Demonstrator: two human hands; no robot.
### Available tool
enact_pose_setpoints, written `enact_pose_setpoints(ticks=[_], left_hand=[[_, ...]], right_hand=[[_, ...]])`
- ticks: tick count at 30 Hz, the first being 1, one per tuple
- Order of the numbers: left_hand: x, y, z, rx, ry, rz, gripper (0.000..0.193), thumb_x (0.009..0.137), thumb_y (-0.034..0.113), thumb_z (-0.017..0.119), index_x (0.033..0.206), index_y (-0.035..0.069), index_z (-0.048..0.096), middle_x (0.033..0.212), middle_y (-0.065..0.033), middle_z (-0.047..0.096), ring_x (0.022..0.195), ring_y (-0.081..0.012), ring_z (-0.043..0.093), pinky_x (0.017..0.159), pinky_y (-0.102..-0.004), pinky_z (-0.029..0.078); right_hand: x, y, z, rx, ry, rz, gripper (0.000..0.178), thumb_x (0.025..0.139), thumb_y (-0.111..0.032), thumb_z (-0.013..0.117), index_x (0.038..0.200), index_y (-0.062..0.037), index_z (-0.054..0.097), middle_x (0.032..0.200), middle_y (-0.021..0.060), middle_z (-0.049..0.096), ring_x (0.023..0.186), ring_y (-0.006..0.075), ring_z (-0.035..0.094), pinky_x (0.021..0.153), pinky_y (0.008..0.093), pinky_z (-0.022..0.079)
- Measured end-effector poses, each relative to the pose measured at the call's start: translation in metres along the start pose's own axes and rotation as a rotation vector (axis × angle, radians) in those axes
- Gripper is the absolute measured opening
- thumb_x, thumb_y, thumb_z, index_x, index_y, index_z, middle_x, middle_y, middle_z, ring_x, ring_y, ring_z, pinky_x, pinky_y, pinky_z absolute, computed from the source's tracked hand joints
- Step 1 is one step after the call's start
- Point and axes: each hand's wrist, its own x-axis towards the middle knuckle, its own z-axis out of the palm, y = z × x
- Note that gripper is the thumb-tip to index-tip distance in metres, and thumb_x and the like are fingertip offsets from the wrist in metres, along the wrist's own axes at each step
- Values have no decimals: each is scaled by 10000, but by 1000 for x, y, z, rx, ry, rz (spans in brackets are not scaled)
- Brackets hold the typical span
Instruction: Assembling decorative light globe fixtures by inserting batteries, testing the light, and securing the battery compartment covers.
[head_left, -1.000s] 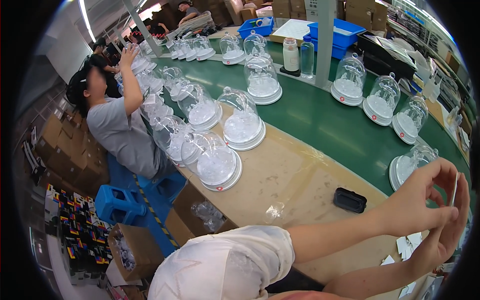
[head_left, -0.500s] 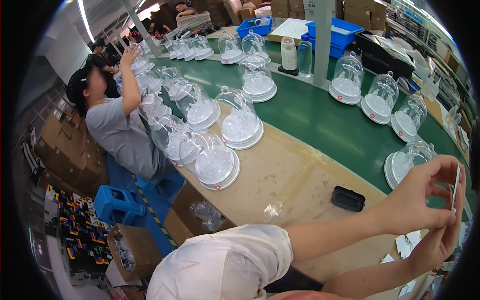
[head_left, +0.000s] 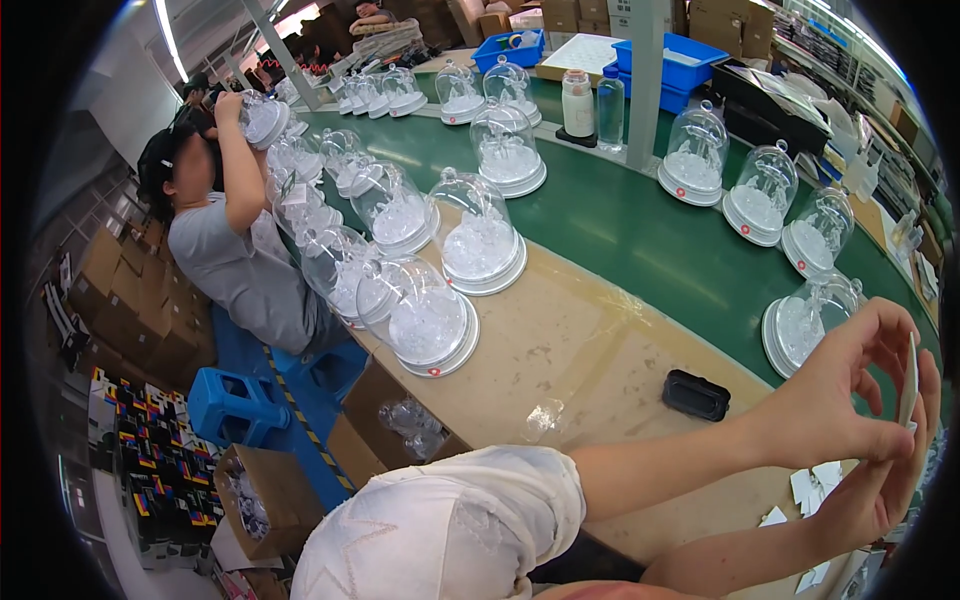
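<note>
**Raised hand [head_left: 229,106] of a co-worker [head_left: 240,255] shifts left, now at a tilted clear dome [head_left: 263,122]; a thin white card [head_left: 911,385] turns slightly to show more of its face**

Far right, the person's two bare hands meet around the white card, which stands nearly edge-on, so whatever is on its surface cannot be made out. The left hand [head_left: 850,395] pinches it, thumb below and curled fingers above. The right hand [head_left: 890,490] sits lower and behind, fingers pointing up along the card's far side; the left thumb and the card cover part of it, and whether those fingers grip is impossible to tell.

Just beyond the left hand, a domed ornament [head_left: 800,325] on a white base is partly hidden by the knuckles. It sits on a green surface [head_left: 600,215]. On the tan table [head_left: 570,370] lie a black tray [head_left: 696,395] and, near the right forearm, white scraps [head_left: 816,485], some cut off from sight by the arms. More clear domes crowd the co-worker's side, overlapping too much to count. Clear pieces inside a cardboard box [head_left: 350,440] below are indistinct.
</note>
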Motion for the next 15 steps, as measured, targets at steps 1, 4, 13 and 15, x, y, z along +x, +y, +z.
enact_pose_setpoints(ticks=[1,4,13,15], left_hand=[[0,-2,-2,-4,2,2,652,631,98,811,1183,100,464,1125,-20,539,1017,-128,557,753,-288,485],[3,-7,1,11,-63,54,467,710,123,787,1096,79,528,1053,-15,598,942,-110,578,736,-271,478],[-1,-1,-2,73,-72,116,183,841,142,715,969,52,620,916,-11,658,800,-73,580,673,-237,461],[-1,-4,-1,94,-45,138,178,835,130,715,967,48,629,884,-7,646,787,-70,575,661,-237,457]], right_hand=[[-2,1,1,77,29,27,402,1021,-258,468,1297,21,552,1375,149,527,1213,276,555,1006,366,459],[-12,12,-6,169,208,174,412,1014,-281,488,1272,31,567,1355,157,540,1198,270,562,1012,359,455],[-26,35,-25,312,512,279,382,1006,-293,526,1230,6,604,1239,133,605,1164,248,559,1082,400,390],[-25,36,-25,269,506,277,379,995,-309,547,1217,-11,615,1225,127,607,1150,241,561,1083,401,387]])
